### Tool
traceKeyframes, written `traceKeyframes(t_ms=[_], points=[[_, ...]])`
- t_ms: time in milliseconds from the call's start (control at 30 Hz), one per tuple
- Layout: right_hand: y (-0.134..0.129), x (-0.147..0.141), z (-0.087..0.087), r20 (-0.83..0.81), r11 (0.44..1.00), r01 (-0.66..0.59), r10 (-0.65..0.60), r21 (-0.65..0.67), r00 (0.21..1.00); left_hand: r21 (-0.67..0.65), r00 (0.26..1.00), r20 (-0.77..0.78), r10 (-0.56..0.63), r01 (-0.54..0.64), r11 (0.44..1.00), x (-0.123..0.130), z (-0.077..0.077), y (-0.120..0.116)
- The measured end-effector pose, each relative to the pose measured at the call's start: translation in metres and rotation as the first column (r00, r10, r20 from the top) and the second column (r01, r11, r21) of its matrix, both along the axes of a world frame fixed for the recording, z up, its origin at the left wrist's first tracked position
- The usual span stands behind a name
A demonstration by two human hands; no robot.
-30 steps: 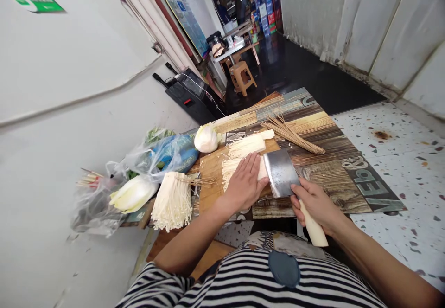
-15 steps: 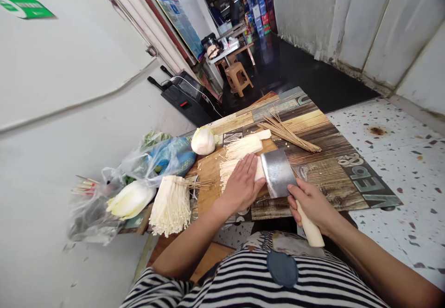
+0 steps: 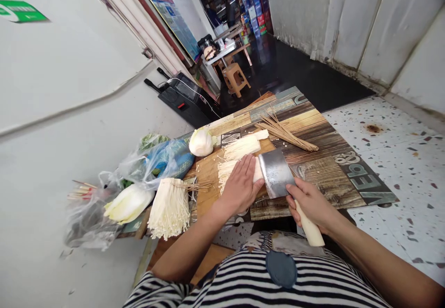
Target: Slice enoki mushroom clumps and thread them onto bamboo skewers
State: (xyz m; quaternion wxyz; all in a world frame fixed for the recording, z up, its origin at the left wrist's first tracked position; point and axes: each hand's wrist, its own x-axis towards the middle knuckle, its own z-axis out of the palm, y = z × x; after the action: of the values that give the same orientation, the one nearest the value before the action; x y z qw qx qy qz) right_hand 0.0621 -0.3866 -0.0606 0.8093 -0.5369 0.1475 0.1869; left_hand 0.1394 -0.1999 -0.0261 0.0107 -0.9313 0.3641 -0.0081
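Note:
My left hand (image 3: 241, 185) lies flat, fingers stretched out, on a bunch of enoki mushrooms (image 3: 225, 171) on the wooden cutting board (image 3: 205, 196). Its palm and fingers cover much of the bunch. Wrapped round the pale wooden handle, my right hand (image 3: 308, 206) holds a cleaver (image 3: 277, 172). The broad blade is at the root end of the bunch, close to my left fingertips and thumb; whether its edge is in the mushrooms I cannot tell. Another enoki bunch (image 3: 242, 146) lies just beyond on the board.
Thin wooden skewers (image 3: 288, 134) lie on the patterned table (image 3: 327, 178). To the left are a round cabbage piece (image 3: 201, 142), a cabbage half (image 3: 130, 202), skewered enoki (image 3: 169, 210) overhanging the edge, and plastic bags (image 3: 170, 157). Beyond stands a brown stool (image 3: 236, 78).
The whole view has shifted slightly. Both hands, the cleaver and the enoki mushrooms keep nearly the same places relative to each other.

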Motion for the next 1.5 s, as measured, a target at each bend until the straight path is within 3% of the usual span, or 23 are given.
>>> traceKeyframes(t_ms=[533, 867, 1500], points=[[0.003, -0.002, -0.001, 0.000, 1.000, -0.005, 0.005, -0.017, 1.000, -0.008, 1.000, 0.024, -0.013, 0.014, 1.000, -0.001, -0.003, 0.000], [0.011, -0.004, 0.012, -0.034, 0.992, 0.011, -0.015, -0.124, 0.999, -0.073, 1.000, 0.010, -0.028, 0.028, 0.997, 0.000, -0.006, 0.003], [0.012, -0.004, 0.016, -0.074, 0.996, 0.021, -0.027, -0.089, 0.997, -0.076, 1.000, -0.003, -0.017, 0.017, 0.997, 0.000, -0.005, 0.004]])
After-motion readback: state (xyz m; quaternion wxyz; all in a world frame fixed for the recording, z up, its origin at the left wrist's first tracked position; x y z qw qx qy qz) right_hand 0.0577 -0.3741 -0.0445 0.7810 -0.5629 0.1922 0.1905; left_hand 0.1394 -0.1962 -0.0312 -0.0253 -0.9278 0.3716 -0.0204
